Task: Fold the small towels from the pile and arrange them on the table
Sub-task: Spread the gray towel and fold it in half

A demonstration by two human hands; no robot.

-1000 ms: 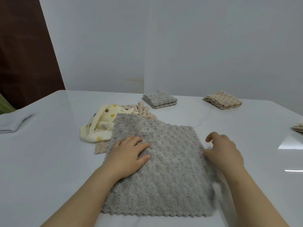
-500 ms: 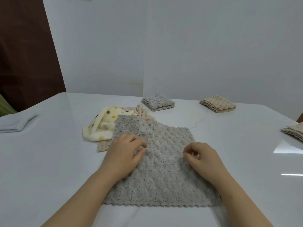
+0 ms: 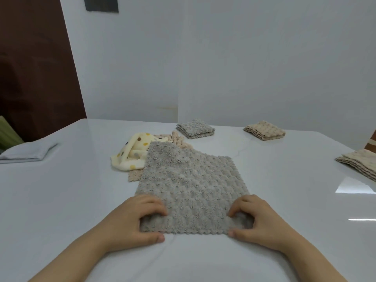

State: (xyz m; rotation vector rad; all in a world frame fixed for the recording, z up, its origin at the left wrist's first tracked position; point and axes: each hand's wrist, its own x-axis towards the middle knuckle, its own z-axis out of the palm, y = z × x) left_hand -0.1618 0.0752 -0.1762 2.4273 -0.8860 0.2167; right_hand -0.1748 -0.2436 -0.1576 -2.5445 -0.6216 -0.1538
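You're mid-task: 3 folded lots are already set out on the table (image 3: 61,200) — a folded grey towel (image 3: 195,128) and a folded beige towel (image 3: 264,130) near the far edge, and a beige stack (image 3: 360,163) at the right edge, cut off by the frame, so whether it is 1 towel or more I can't tell. In hand now is the flat grey towel (image 3: 191,190), spread open mid-table towards the near edge. Your left hand (image 3: 134,222) pinches its near-left corner, fingers curled on top and thumb at the hem. Your right hand (image 3: 262,222) does the same at the near-right corner. Both are closed on the cloth, which looks barely lifted, if at all. There is no fold in it yet, so I'd call this the start of fold 1. Left to do: this towel plus at least 2 in the pile — a yellow dotted towel (image 3: 132,153) and a pinkish-beige towel (image 3: 133,176) under it; anything deeper is hidden. Also around are a pale blue cloth (image 3: 26,151) at the left edge, well apart from your hands, a white wall behind, and a dark brown panel (image 3: 30,68) at far left. In the way: the flat towel's far-left corner lies over the pile, so it isn't flat there, and the fold may skew or drag the dotted one. The tabletop is glossy, so the cloth may slide.
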